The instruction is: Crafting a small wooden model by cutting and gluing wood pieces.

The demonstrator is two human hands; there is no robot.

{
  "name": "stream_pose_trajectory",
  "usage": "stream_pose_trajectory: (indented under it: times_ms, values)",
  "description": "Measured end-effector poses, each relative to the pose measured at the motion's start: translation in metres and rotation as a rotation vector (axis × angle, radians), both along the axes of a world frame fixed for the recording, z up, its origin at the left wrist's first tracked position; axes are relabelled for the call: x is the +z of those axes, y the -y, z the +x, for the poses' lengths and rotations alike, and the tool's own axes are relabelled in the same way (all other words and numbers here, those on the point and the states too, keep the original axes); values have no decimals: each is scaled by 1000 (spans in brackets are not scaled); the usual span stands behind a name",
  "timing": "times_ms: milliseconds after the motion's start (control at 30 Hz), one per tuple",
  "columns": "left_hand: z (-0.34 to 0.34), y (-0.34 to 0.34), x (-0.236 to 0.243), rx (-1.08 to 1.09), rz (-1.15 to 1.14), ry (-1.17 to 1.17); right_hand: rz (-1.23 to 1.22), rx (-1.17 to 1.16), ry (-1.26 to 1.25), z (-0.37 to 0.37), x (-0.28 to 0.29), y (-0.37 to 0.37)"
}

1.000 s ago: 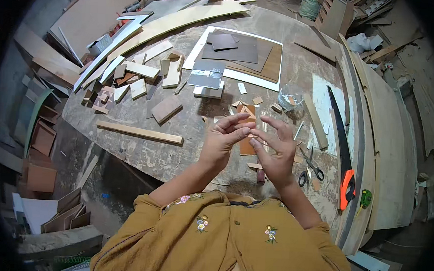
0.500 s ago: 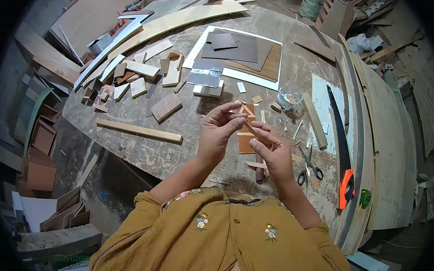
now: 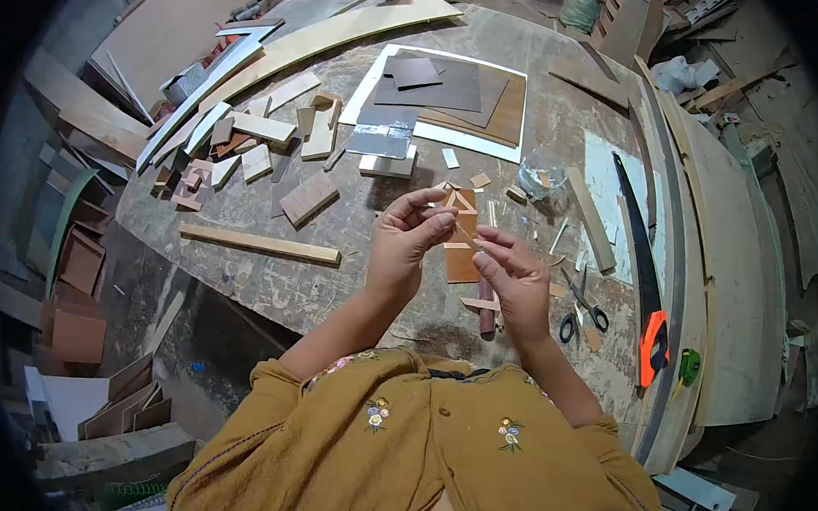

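Note:
Over the workbench (image 3: 269, 281), my left hand (image 3: 402, 246) and my right hand (image 3: 518, 284) pinch a thin, narrow strip (image 3: 466, 232) between them, one end in each set of fingertips. It looks almost edge-on, so its material is hard to tell. Just beneath lies a narrow orange-brown board (image 3: 461, 269) with pale strips set across it and in a triangle near its far end; my fingers cover part of it. By my right wrist, a pale wood strip (image 3: 478, 304) crosses a dark reddish-brown rod (image 3: 487, 322). Black-handled scissors (image 3: 595, 314) rest to the right.
A handsaw (image 3: 645, 259) with an orange handle and a green tape measure (image 3: 689, 365) lie at the right. Wood offcuts (image 3: 257, 161) crowd the left, behind a long batten (image 3: 260, 244). Stacked dark sheets (image 3: 436, 89) and a clear plastic container (image 3: 542, 179) sit farther back.
Both hands keep hold of the strip, which has turned and now looks thinner. My left hand has shifted slightly left. The whole view has moved a little.

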State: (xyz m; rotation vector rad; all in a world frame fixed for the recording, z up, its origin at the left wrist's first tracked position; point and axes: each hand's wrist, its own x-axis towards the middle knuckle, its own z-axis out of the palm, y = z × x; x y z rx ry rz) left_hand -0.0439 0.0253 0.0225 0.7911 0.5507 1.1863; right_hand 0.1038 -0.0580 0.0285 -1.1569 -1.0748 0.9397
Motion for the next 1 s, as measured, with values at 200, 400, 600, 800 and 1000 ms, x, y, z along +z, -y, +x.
stream_pose_trajectory:
  times_ms: [200,400,600,800,1000]
  values:
    - [0,-1,1,5,5,33,-4,33,-136,3,0,2]
    - [-3,-5,-1,19,-55,31,-14,25,-142,5,1,4]
    - [-2,-6,-1,-19,-74,12,-91,32,-296,11,-10,2]
    - [8,12,-11,-129,-28,-64,-261,23,-661,14,-14,-1]
    - [11,18,-30,-197,-85,-36,-233,97,-584,13,-13,1]
